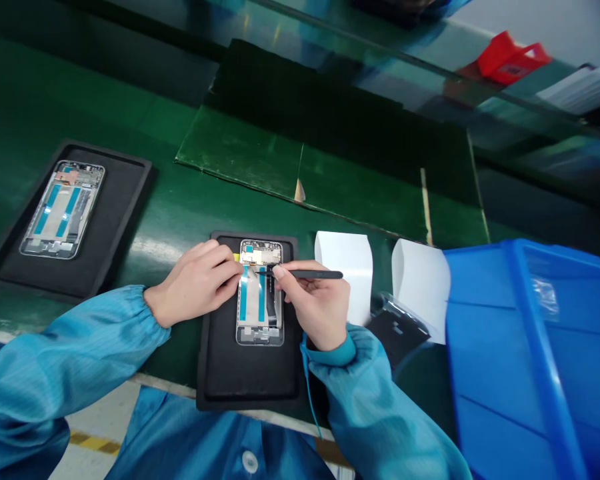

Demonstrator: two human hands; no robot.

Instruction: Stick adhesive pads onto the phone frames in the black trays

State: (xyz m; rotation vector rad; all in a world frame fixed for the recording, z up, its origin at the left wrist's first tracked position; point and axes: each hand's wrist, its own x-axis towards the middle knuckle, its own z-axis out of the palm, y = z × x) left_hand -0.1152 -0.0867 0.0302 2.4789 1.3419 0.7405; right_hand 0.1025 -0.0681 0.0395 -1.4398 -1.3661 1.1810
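Note:
An opened phone [253, 297] with its inside facing up lies in a black tray [250, 380] in front of me. Two blue strips run along its middle, and a dark flex cable shows at its right. My right hand [317, 303] is closed around black tweezers [313, 274], their tip over the upper part of the phone. From the left, my left hand [197, 280] reaches to the phone's upper left edge with fingers curled together. A small yellow piece [237, 257] shows by those fingertips; what they pinch, if anything, is hidden.
At the left, a second black tray [115, 220] holds another opened phone [63, 210]. Two white sheets [345, 267], a dark flat part [397, 330] and a blue bin [490, 347] stand at the right. A red holder [513, 59] sits on the shelf at upper right.

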